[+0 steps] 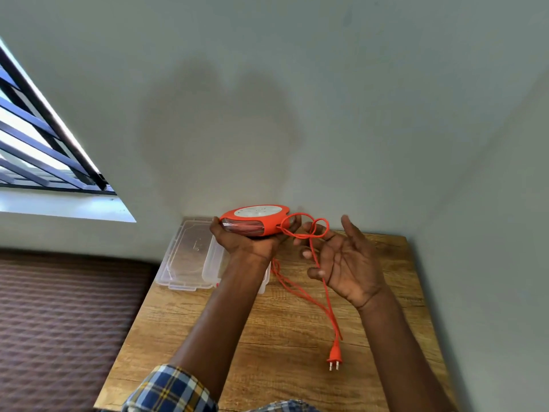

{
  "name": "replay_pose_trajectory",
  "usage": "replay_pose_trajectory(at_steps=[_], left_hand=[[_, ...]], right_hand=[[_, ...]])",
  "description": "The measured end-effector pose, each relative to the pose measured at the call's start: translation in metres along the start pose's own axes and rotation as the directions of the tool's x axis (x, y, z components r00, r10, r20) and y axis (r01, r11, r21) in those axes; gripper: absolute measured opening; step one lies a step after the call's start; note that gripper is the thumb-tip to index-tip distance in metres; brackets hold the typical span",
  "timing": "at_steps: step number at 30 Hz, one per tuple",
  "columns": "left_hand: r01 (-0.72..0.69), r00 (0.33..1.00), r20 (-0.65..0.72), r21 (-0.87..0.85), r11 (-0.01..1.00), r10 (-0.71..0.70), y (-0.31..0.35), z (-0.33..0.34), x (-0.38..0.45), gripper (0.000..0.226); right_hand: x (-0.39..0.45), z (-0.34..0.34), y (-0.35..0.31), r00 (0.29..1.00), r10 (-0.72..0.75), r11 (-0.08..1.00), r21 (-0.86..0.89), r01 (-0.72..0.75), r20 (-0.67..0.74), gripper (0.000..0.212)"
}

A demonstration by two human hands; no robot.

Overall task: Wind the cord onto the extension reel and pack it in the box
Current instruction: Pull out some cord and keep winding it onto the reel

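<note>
My left hand (243, 242) grips the orange extension reel (258, 220) from below and holds it above the table; its white socket face points up. An orange cord (300, 288) leaves the reel's right side, loops in the air and runs over the fingers of my right hand (341, 260). That hand is palm up with fingers loosely spread, and the cord lies across them. The slack trails down onto the table and ends in the orange plug (334, 358) near the front. The clear plastic box (193, 257) stands open at the table's far left, partly hidden by my left arm.
The wooden table (267, 337) stands in a corner, with grey walls behind and to the right. A brown patterned mattress (65, 316) lies to the left of the table. A barred window (35, 138) is at the upper left.
</note>
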State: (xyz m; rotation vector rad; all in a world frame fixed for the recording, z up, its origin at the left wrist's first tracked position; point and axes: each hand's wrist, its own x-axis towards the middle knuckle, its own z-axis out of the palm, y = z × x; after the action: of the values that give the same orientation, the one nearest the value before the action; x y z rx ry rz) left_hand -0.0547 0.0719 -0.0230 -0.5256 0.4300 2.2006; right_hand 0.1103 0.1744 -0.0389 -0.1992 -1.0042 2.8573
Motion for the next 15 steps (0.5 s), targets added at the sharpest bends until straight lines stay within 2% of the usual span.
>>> replay_pose_trajectory(at_steps=[3,5,7,11,13,15], left_hand=[[0.000,1.000,-0.014,0.006,1.000,0.000,-0.001,0.000,-0.002,0.088],[0.004,1.000,-0.021,0.013,1.000,-0.004,-0.003,0.000,-0.007,0.088],[0.014,1.000,-0.016,0.016,1.000,-0.014,-0.004,-0.002,-0.010,0.088],[0.039,0.999,0.005,-0.006,0.999,-0.039,-0.008,-0.002,-0.013,0.088],[0.050,0.999,0.013,-0.024,0.998,-0.049,-0.010,-0.002,-0.015,0.090],[0.074,0.997,0.031,-0.037,0.997,-0.073,-0.010,-0.003,-0.016,0.092]], right_hand=[[0.001,0.005,0.008,0.982,-0.095,0.993,-0.080,0.083,-0.162,0.055],[0.000,0.008,0.011,0.956,-0.131,0.981,-0.173,0.087,-0.262,0.037],[-0.003,0.012,0.009,0.935,-0.149,0.968,-0.240,0.072,-0.322,0.026],[-0.004,0.018,0.006,0.898,-0.178,0.937,-0.349,0.029,-0.402,0.019],[-0.001,0.019,0.009,0.832,-0.234,0.917,-0.398,0.017,-0.503,0.012],[0.001,0.018,0.011,0.722,-0.356,0.867,-0.498,0.017,-0.594,0.012]])
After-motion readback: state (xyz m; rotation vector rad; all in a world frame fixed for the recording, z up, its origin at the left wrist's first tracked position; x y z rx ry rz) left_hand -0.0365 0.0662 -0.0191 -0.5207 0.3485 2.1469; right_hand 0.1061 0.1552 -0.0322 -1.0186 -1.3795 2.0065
